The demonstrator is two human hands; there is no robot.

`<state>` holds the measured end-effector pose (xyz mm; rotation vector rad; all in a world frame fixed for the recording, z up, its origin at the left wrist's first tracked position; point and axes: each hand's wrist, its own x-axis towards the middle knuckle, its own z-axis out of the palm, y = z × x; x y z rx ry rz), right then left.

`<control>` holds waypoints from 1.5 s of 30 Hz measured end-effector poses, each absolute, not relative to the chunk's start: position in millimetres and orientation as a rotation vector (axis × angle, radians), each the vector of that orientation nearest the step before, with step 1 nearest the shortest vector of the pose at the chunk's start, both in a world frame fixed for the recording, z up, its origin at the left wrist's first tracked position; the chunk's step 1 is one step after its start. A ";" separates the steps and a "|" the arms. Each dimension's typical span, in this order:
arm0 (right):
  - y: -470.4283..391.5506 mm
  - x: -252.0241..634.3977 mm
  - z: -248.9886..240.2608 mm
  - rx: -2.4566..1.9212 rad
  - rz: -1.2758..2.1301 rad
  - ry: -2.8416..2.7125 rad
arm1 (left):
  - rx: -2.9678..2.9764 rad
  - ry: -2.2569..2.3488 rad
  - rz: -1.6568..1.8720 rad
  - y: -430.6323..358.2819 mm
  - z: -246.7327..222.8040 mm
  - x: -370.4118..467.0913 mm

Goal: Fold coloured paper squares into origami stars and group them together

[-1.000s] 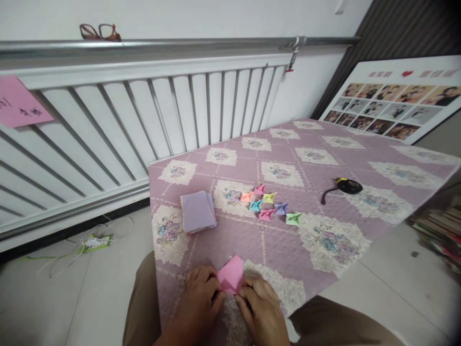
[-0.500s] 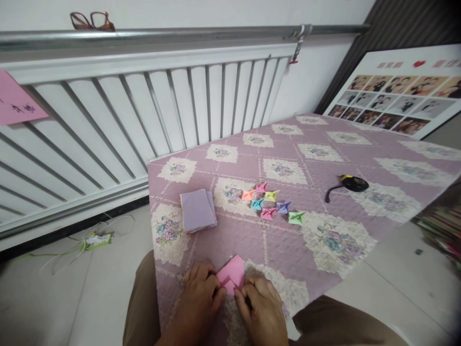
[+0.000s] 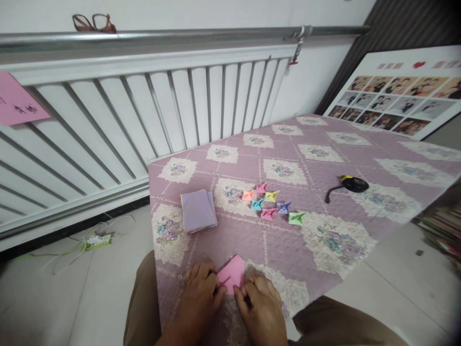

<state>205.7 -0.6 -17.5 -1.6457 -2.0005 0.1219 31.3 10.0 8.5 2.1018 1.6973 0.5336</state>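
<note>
A pink sheet of origami paper [image 3: 234, 273], partly folded, lies on the tablecloth near the table's front edge. My left hand [image 3: 200, 295] is closed on its left side, fingers curled and thumb at the lower left corner. On the opposite side my right hand [image 3: 262, 302] pinches the lower right edge, its thumb resting on the paper. A small folded flap shows between the two thumbs. Just beyond the left hand sits a stack of coloured paper squares [image 3: 198, 210], a lilac one on top. Several small folded paper pieces [image 3: 267, 214] in various colours stand grouped farther back.
The floral tablecloth [image 3: 248, 240] covers the table, which meets a white radiator [image 3: 173, 105]. A black object with a curved tail [image 3: 353, 183] lies at the right. Glasses [image 3: 94, 23] rest on the pipe. A power strip [image 3: 99, 240] is on the floor at left.
The small flap on the pink paper has shifted slightly between my thumbs. Both hands stay in nearly the same place, and nothing else on the table has moved.
</note>
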 end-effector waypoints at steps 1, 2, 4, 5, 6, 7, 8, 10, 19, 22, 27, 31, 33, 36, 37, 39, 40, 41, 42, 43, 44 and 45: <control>-0.5 205.6 -17.3 -1.648 0.125 -2.005 | 2.104 1.701 0.531 10.4 8.0 31.3; -0.4 205.5 -17.1 -1.653 0.127 -2.010 | 2.108 1.704 0.530 10.7 7.4 31.3; -0.3 205.4 -16.7 -1.670 0.128 -2.018 | 2.117 1.710 0.529 11.2 5.9 31.2; -0.3 205.3 -16.5 -1.679 0.128 -2.020 | 2.121 1.714 0.528 11.4 5.3 31.1; -0.3 205.3 -16.4 -1.686 0.128 -2.019 | 2.125 1.716 0.528 11.4 4.9 31.0; -0.3 205.3 -16.4 -1.690 0.129 -2.019 | 2.128 1.717 0.528 11.4 4.7 31.0; -0.3 205.4 -16.3 -1.691 0.128 -2.018 | 2.130 1.716 0.529 11.3 4.7 31.1; -0.3 205.5 -16.4 -1.688 0.123 -2.016 | 2.135 1.715 0.535 11.3 5.0 31.4; -0.8 205.9 -15.7 -1.672 0.119 -2.011 | 2.133 1.701 0.550 11.9 3.2 30.1; -1.4 207.1 -17.0 -1.644 0.107 -1.996 | 2.135 1.707 0.530 13.8 5.7 28.6; -2.0 209.3 -20.9 -1.606 0.102 -1.985 | 2.169 1.654 0.474 19.5 11.5 23.7; -1.4 209.3 -21.6 -1.594 0.089 -1.974 | 2.304 1.702 0.397 15.1 15.4 26.3; -1.2 208.7 -20.5 -1.596 0.085 -1.978 | 2.440 1.674 0.369 7.3 14.9 31.1; -1.9 207.6 -17.5 -1.617 0.086 -1.996 | 2.590 1.485 0.320 -7.4 7.9 39.1; -2.4 207.6 -16.5 -1.626 0.086 -2.000 | 2.606 1.464 0.321 -11.9 3.9 41.3; -2.9 208.7 -14.7 -1.630 0.088 -2.005 | 2.643 1.440 0.320 -19.0 -4.9 44.6; -2.5 210.3 -14.1 -1.616 0.094 -2.013 | 2.642 1.445 0.325 -21.3 -8.8 45.7; -1.5 212.5 -13.4 -1.590 0.106 -2.025 | 2.634 1.454 0.329 -22.9 -11.9 46.7; 0.4 215.4 -12.7 -1.554 0.132 -2.039 | 2.620 1.462 0.333 -23.9 -14.0 47.5; 3.4 218.7 -11.9 -1.515 0.164 -2.053 | 2.606 1.467 0.335 -24.6 -14.9 48.3; 7.4 222.0 -10.7 -1.480 0.209 -2.061 | 2.592 1.467 0.332 -24.9 -14.9 49.0; 12.5 225.2 -9.2 -1.453 0.257 -2.057 | 2.581 1.462 0.325 -25.1 -14.1 49.9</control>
